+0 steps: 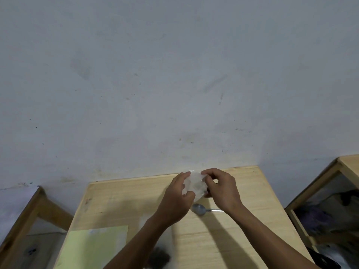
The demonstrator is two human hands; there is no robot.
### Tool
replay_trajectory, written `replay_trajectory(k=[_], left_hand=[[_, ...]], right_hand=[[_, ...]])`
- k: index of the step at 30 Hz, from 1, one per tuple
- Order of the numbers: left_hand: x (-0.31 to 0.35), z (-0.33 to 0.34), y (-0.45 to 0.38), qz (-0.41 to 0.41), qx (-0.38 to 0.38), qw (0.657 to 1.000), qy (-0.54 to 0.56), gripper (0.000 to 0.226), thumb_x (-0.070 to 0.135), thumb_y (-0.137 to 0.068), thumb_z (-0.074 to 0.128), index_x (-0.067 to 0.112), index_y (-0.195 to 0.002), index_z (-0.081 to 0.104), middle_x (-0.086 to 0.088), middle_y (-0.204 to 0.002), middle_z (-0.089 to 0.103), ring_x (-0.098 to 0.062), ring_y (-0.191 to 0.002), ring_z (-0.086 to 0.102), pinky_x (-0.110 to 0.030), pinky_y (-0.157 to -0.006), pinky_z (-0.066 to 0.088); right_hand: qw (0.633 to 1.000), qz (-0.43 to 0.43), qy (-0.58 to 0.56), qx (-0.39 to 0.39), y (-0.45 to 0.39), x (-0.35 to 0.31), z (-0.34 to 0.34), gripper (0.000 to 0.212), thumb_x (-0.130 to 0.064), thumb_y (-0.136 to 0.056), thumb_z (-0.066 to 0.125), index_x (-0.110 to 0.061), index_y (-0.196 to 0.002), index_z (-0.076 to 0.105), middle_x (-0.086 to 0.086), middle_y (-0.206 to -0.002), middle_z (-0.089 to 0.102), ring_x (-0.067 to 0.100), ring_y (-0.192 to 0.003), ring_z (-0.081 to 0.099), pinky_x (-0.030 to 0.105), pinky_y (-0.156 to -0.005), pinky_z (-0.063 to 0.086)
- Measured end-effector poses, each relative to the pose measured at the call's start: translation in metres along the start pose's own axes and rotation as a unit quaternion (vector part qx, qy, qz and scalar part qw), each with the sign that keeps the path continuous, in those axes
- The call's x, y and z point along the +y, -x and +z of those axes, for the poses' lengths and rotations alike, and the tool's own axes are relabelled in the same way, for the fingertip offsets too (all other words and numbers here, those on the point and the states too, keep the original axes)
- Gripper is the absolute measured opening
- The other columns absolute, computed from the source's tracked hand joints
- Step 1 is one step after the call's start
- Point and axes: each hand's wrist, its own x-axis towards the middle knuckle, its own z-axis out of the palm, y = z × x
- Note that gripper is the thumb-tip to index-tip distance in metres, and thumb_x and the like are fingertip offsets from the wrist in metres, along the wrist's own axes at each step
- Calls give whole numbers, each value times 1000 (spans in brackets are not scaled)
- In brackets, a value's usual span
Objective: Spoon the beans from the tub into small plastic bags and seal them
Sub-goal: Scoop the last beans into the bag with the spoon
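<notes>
Far left on the worktop lies a pale green sheet, flat and untouched. Just right of it, at the bottom edge, there's a dark blurred heap under something clear, possibly the beans, but it's too smeared to call. Now the left hand, raised above the worktop, fingers pinched on the near side of a small clear bag. The bag hangs between both hands, crumpled and cloudy, with a faint dark smudge low inside; whether that's beans can't be told. Its top edge sits up by the fingertips, so this looks like either opening the mouth or pressing it shut. Below the bag, the spoon rests bowl-left on the worktop, nobody holding it. Then the right hand, fingers curled and gripping the bag's far side. No sealed bags show anywhere, so by the look of it most of the job remains.
</notes>
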Motion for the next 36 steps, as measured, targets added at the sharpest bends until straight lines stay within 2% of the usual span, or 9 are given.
replay_trajectory(k=[4,7,12,17,24,27,29,33,36], left_hand=[[-3,1,3,54,25,997,-41,67,31,-88,63,18,-148,35,10,-143,43,-5,-130,42,-23,-108,39],[-11,3,5,130,55,984,-111,85,48,-77,74,18,-146,35,13,-140,43,0,-130,38,-13,-107,32],[-23,7,2,186,151,941,-241,79,51,-76,73,13,-139,43,4,-132,54,-17,-120,50,-31,-102,43],[-30,5,3,150,180,927,-292,70,52,-76,71,23,-135,46,10,-127,57,-24,-123,47,-38,-99,44],[-41,-2,2,118,143,944,-272,60,59,-77,70,30,-127,53,14,-108,63,-7,-99,57,-33,-85,52],[-49,-14,12,124,160,944,-262,58,58,-77,73,29,-124,57,11,-108,67,1,-96,54,-19,-84,45],[-57,-23,19,111,168,941,-270,60,56,-77,74,25,-127,58,8,-115,68,-8,-103,59,-24,-89,42],[-70,-35,22,64,166,944,-276,62,51,-75,78,21,-127,62,2,-120,69,-20,-110,63,-32,-95,39],[-72,-42,22,52,166,942,-287,63,49,-72,81,17,-123,65,-1,-119,70,-22,-109,64,-30,-94,36]], right_hand=[[999,14,-33,16,-2,-2,-3,23,-6,-93,55,-18,-91,74,4,-84,71,16,-67,69,37,-60,62],[998,38,-59,-8,-4,-1,-3,25,-9,-93,55,-22,-89,76,2,-85,74,23,-78,72,43,-66,63],[987,83,-121,-57,-1,-8,2,24,-5,-98,48,-9,-101,72,13,-93,72,25,-73,71,49,-70,62],[988,82,-112,-73,-1,-11,-2,28,-1,-97,45,-7,-101,72,15,-92,73,22,-77,72,39,-72,62],[985,96,-123,-74,-7,1,-6,21,-10,-95,55,-12,-92,75,6,-87,75,18,-78,72,32,-72,60],[996,71,14,-54,-13,34,-16,17,-13,-93,59,-20,-91,74,-2,-87,73,17,-84,68,31,-79,54],[980,59,178,-71,-14,68,-20,21,-13,-93,59,-18,-107,73,0,-98,73,17,-94,66,25,-80,46],[894,22,419,-154,-7,123,-22,29,-21,-93,53,-24,-118,67,5,-110,63,30,-107,58,34,-81,44],[824,-29,543,-159,5,138,-21,30,-31,-98,42,-32,-122,60,-1,-115,54,25,-108,49,37,-81,42]])
